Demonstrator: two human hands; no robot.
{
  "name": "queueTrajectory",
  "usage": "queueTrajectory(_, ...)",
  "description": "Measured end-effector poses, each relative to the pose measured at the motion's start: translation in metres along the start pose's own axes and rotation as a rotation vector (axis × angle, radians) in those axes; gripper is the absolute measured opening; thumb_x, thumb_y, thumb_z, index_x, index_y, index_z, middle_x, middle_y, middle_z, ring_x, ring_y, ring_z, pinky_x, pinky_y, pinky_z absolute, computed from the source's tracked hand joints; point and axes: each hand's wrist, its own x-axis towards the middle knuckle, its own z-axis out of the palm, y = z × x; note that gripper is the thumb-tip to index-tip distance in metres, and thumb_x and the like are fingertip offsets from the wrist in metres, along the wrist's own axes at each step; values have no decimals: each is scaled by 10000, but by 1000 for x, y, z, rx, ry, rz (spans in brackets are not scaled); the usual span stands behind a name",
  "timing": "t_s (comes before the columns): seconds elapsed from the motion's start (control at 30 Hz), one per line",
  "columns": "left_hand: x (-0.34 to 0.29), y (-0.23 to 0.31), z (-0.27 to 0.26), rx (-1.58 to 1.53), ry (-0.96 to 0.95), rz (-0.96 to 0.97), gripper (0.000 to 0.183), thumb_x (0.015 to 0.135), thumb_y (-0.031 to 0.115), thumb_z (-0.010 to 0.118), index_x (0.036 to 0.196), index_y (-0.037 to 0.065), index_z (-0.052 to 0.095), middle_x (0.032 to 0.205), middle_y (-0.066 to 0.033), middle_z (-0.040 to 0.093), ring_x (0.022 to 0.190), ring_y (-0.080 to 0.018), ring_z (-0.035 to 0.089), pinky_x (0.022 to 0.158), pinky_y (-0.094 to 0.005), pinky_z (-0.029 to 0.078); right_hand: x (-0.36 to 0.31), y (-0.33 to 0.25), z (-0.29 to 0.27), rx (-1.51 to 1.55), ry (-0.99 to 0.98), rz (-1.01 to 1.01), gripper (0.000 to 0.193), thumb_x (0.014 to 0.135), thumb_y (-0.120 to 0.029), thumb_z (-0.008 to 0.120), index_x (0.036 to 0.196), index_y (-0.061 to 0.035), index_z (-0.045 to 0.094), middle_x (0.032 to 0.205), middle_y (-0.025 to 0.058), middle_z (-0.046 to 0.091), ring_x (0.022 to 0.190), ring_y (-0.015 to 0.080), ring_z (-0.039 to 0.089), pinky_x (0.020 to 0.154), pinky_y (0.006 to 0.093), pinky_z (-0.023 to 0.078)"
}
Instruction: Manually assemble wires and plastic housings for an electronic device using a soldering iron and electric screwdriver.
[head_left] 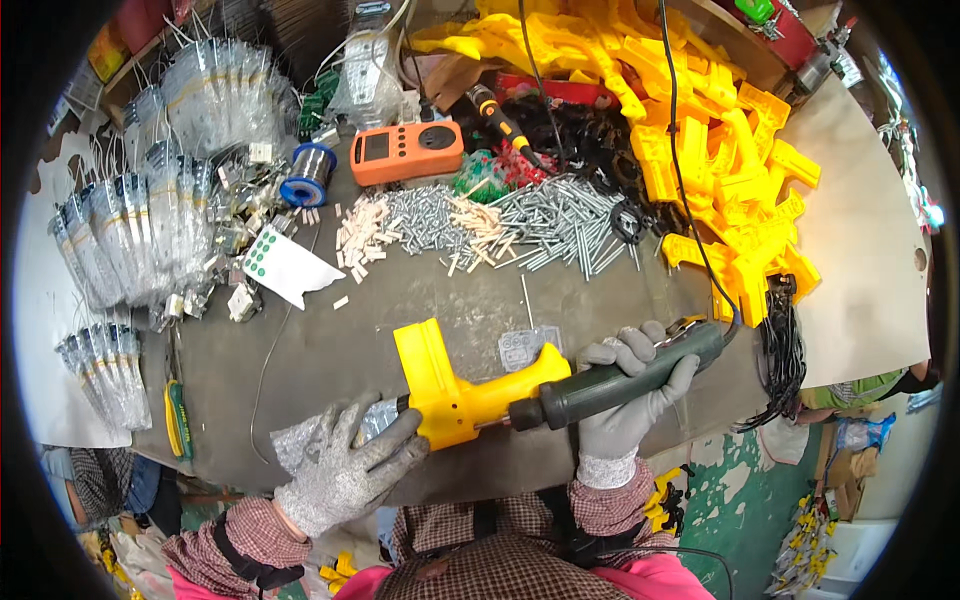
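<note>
My left hand (352, 458), in a grey glove, is closed around the left end of a yellow plastic tool housing (445, 395) and a clear plastic-wrapped part (378, 420) beside it. In my gloved right hand (635, 400) lies a dark green electric screwdriver (610, 388), its cord leading upward from the far end. The screwdriver is nearly level, its tip pointing left at the lower side of the housing. A thin shaft shows between the two; whether a screw sits on it is hidden. Behind the housing's handle is a small clear plastic piece (528, 347).
Piles of screws (570, 225) and small pale pegs (365, 235) lie beyond my hands. An orange meter (406, 153) and solder spool (308, 175) stand behind them. Bagged wired parts (115, 240) fill the left; yellow housings (735, 170) and black cables (782, 350) crowd the right.
</note>
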Motion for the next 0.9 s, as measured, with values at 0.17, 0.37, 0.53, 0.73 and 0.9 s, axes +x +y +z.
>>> queueTrajectory(0.17, -1, 1, -1, 8, 27, 3, 370, 697, 202, 754, 1051, 119, 686, 1265, -103, 607, 1150, -444, 558, 895, -587, 467, -1, 2, 0, 3, 28, -8, 405, 922, -450, 690, 1089, -146, 482, 812, -52, 377, 713, 94, 411, 841, 342, 361)
queueTrajectory(0.37, 13, -1, -6, -13, 56, -20, 442, 683, 171, 772, 1111, 118, 675, 1268, -105, 612, 1143, -417, 565, 896, -565, 475, 5, -3, 5, -94, 27, -79, 476, 907, -511, 686, 1131, -136, 497, 840, -43, 456, 707, 98, 456, 804, 319, 390)
queueTrajectory(0.53, 4, -6, -20, -317, 419, -115, 575, 731, 164, 700, 1295, 75, 628, 1232, -199, 643, 1021, -354, 669, 810, -448, 559, 34, -75, 61, -720, -62, 377, 577, 932, -368, 654, 1406, -135, 422, 1049, 35, 606, 718, 124, 574, 781, 306, 483)
queueTrajectory(0.73, 48, -20, -27, -728, 47, -272, 398, 794, 67, 552, 1164, 78, 696, 1020, -154, 702, 863, -347, 681, 756, -397, 565, 60, -156, 39, -3101, -279, -327, 786, 827, -140, 687, 1527, -163, 330, 1295, 247, 511, 996, 429, 626, 807, 470, 550)
queueTrajectory(0.9, 136, -39, -23, -332, -26, 49, 244, 882, 200, 618, 1106, 112, 660, 986, -128, 643, 965, -342, 631, 803, -444, 528, 75, -124, 69, -3274, -584, -302, 313, 811, -126, 663, 1112, -43, 641, 920, 157, 605, 839, 354, 637, 730, 461, 534)
